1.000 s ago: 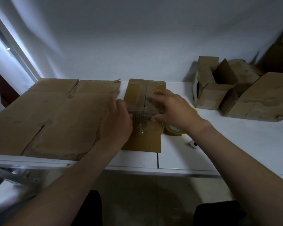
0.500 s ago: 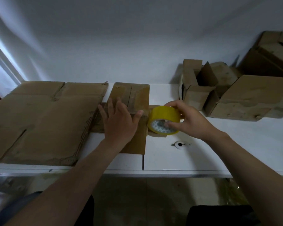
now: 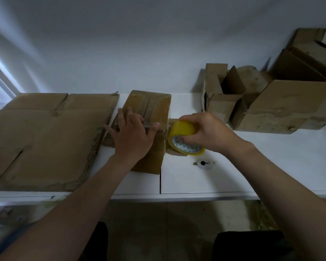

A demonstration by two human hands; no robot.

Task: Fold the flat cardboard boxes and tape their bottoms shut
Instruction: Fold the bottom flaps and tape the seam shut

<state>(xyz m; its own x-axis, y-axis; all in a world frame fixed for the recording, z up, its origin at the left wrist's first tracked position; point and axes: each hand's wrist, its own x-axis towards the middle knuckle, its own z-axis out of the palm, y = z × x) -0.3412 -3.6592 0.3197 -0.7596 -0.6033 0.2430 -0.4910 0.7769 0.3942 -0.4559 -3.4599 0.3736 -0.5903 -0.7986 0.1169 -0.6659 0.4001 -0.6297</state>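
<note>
1. Head view: the small box (image 3: 158, 106) sits mid-table with its bottom flaps closed. Taping looks underway, not finished.
2. Left hand (image 3: 132, 136) lies flat on the small box with fingers spread, pressing it down.
3. Right hand (image 3: 205, 132) grips the tape roll (image 3: 183, 129), fingers curled over it, just beside the box's right edge. A clear strip seems to run from roll to box.
4. Done, as I judge: several assembled boxes (image 3: 282, 106) stand at right against the wall.
5. Left: a flat cardboard stack (image 3: 45, 140) on the table's left side is not yet folded.
6. Materials: worn brown corrugated card with scuffed edges; glossy yellow roll; smooth white table (image 3: 271, 166).
7. Small white object (image 3: 204, 163) near the roll; I cannot tell what it is.
</note>
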